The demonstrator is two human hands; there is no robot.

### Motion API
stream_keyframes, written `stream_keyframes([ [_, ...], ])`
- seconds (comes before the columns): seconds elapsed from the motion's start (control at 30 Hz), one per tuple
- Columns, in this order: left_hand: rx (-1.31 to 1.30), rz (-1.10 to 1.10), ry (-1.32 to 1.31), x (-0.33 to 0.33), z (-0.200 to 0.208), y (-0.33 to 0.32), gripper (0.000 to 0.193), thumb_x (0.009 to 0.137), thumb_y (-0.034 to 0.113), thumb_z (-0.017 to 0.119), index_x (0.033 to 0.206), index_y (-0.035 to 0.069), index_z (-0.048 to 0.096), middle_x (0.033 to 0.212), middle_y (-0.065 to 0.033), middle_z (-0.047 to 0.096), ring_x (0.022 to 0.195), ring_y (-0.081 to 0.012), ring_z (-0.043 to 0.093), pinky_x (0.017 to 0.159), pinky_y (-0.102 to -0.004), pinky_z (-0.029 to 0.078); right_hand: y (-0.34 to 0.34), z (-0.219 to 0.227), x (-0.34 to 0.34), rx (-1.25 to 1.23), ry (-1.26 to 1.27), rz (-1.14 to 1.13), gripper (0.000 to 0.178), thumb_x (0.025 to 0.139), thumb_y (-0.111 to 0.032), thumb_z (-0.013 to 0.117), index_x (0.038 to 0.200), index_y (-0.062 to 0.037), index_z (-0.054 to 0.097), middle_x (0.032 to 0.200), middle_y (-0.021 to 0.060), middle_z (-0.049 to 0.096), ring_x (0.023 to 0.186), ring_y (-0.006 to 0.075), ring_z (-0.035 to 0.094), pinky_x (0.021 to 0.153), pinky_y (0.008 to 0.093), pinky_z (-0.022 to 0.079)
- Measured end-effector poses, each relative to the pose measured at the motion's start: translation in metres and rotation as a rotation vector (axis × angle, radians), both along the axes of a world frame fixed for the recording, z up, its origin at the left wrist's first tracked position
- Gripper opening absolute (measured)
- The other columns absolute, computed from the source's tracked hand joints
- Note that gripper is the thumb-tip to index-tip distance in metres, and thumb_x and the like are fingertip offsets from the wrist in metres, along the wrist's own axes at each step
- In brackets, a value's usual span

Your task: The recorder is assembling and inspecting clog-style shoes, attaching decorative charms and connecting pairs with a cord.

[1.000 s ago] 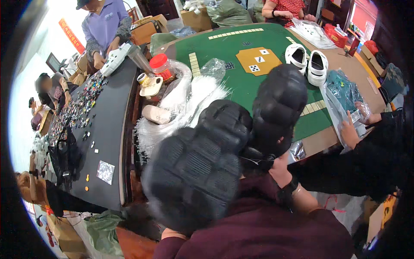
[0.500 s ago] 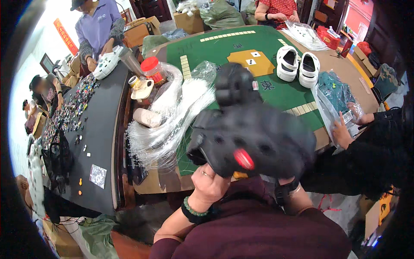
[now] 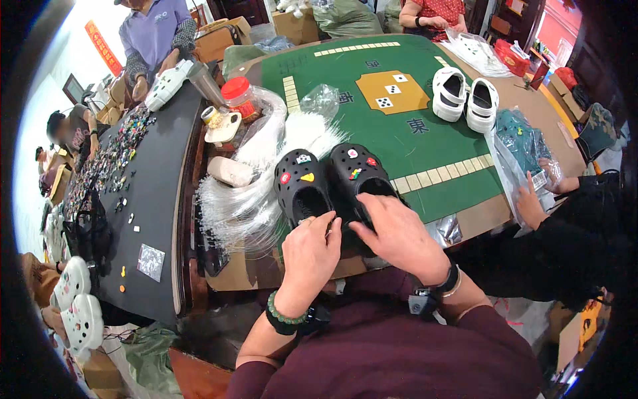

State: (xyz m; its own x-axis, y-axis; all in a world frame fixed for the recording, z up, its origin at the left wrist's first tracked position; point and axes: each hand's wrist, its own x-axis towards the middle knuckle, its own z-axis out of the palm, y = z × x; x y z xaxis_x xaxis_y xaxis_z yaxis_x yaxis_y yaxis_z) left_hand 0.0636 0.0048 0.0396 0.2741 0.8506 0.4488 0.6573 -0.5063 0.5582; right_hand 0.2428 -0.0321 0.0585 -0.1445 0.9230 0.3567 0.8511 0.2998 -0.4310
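Two black clogs [image 3: 361, 167] stand side by side at the near edge of the green mat, toes pointing away from me. Small charms sit in their holes: yellow, red and white ones on the left clog [image 3: 286, 193], a red, a white and a multicoloured one on the right. My left hand [image 3: 310, 251] pinches the heel of the left clog. The heel of the right clog is between the thumb and forefinger of my right hand [image 3: 404, 238]. My fingers partly hide both heels.
Left of the clogs lies a bundle of clear plastic strands [image 3: 232, 216]. White clogs [image 3: 450, 96] stand at the far right of the mat [image 3: 445, 149]. A dark table [image 3: 163, 193] on the left bears many small charms. Other people work around, one handling a bagged teal item [image 3: 518, 136].
The black clogs, held up together with their soles and sides showing, have come down onto the table, toes away. My hands have moved to their heels.
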Motion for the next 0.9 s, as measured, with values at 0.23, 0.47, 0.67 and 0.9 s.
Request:
stream_keyframes([
  [0.23,0.122,0.208,-0.096,-0.024,0.011,0.014,0.025,0.083,0.010,0.073,0.106,0.003,0.065,0.086,-0.0135,0.060,0.077,-0.0312,0.059,0.069,-0.0420,0.048,0.047,-0.009,-0.010,-0.212,-0.200,-0.072,0.080,0.091,-0.050,0.063,0.144,0.0036,0.037,0.075,0.0231,0.067,0.073,0.0414,0.069,0.061,0.0496,0.056],
  [0.47,-0.177,0.070,0.076,-0.039,-0.022,0.062,0.046,0.089,0.022,0.065,0.126,-0.006,0.058,0.085,-0.0255,0.066,0.079,-0.0398,0.066,0.069,-0.0479,0.051,0.074,-0.007,-0.029,-0.351,-0.125,-0.007,0.092,0.085,-0.050,0.070,0.150,-0.0001,0.029,0.087,0.0272,0.069,0.085,0.0441,0.068,0.080,0.0498,0.054],
  [0.67,-0.054,0.026,0.118,-0.036,-0.022,0.059,0.039,0.092,0.018,0.061,0.122,-0.007,0.061,0.085,-0.0238,0.066,0.081,-0.0409,0.066,0.071,-0.0490,0.052,0.086,-0.031,-0.021,-0.310,-0.059,0.046,0.066,0.085,-0.024,0.064,0.142,0.0004,0.039,0.091,0.0275,0.069,0.086,0.0448,0.067,0.078,0.0523,0.053],
  [0.9,0.060,0.051,-0.346,-0.038,0.003,0.037,0.020,0.093,0.011,0.066,0.111,0.003,0.070,0.077,-0.0115,0.061,0.062,-0.0212,0.058,0.058,-0.0320,0.046,0.079,-0.024,0.010,-0.143,0.287,0.082,0.051,0.087,-0.014,0.060,0.136,-0.0003,0.051,0.098,0.0240,0.070,0.088,0.0442,0.067,0.082,0.0484,0.054],
])
